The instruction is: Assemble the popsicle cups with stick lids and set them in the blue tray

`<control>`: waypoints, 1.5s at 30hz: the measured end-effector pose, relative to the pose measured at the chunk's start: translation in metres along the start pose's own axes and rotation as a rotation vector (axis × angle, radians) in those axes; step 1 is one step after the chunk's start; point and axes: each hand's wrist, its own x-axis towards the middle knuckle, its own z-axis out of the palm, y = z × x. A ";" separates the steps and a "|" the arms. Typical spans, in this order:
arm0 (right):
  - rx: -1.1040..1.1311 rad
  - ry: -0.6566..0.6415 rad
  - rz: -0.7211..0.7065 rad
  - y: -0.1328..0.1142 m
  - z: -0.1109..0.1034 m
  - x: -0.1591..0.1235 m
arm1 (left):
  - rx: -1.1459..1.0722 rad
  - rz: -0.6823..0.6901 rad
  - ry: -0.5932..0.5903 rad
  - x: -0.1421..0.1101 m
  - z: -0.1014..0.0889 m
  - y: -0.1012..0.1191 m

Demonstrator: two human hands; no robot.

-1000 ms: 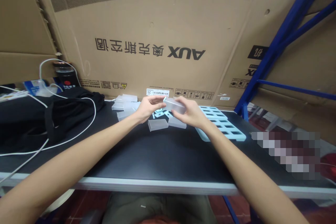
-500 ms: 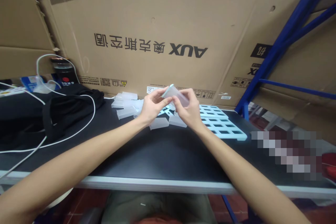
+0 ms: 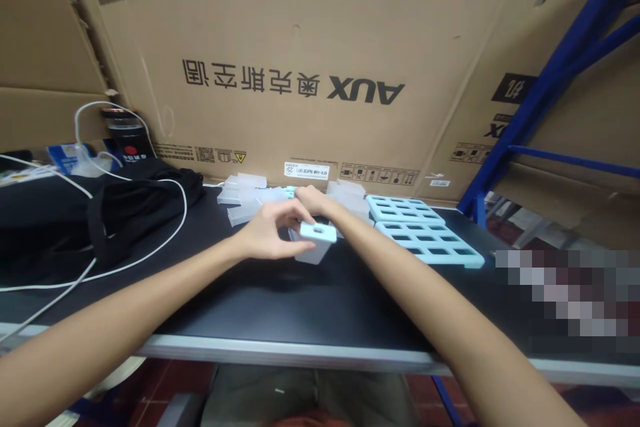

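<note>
A: And the left hand (image 3: 273,230) has it, thumb and fingers pinching a translucent box (image 3: 311,255), light-blue cap (image 3: 327,234) on top with a hole in its middle!

B: Where exactly?

A: Near the centre of view, at the black table (image 3: 240,307); whether its bottom touches down, I can't tell.

B: And the right hand (image 3: 313,199)?

A: Stretched out at twelve o'clock from that box, near small light-blue pieces (image 3: 289,192)! Fingertips hidden, so I can't tell whether they grip anything.

B: Plenty around them, too!

A: One cluster of boxes (image 3: 243,197) at ten o'clock, another cluster (image 3: 347,195) at one, and the light-blue rack (image 3: 445,258) at three, beyond the right forearm (image 3: 380,240).

B: Black bag (image 3: 140,203) at nine, white cable (image 3: 185,208) looping over it, and upside-down lettering on the cardboard (image 3: 250,27) at twelve!
</note>
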 end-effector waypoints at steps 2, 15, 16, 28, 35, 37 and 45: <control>-0.051 -0.085 0.058 -0.003 0.007 0.007 | -0.008 -0.011 -0.079 -0.004 0.007 -0.001; 0.227 -0.163 0.156 0.002 -0.055 -0.020 | 0.070 -0.015 0.031 -0.012 0.027 -0.021; 0.356 -0.129 0.110 0.001 -0.068 -0.031 | 0.079 -0.013 0.040 -0.011 0.028 -0.023; 0.371 -0.162 -0.044 -0.027 -0.101 -0.108 | 0.113 -0.039 0.102 -0.011 0.035 -0.031; 0.070 -0.222 -0.068 -0.003 -0.107 -0.109 | 0.126 -0.014 0.091 -0.012 0.036 -0.030; -0.091 -0.243 0.002 0.019 -0.106 -0.110 | 0.126 -0.003 0.085 -0.012 0.036 -0.030; -0.287 -0.247 0.066 0.072 -0.075 -0.113 | 0.200 0.041 0.024 -0.013 0.034 -0.028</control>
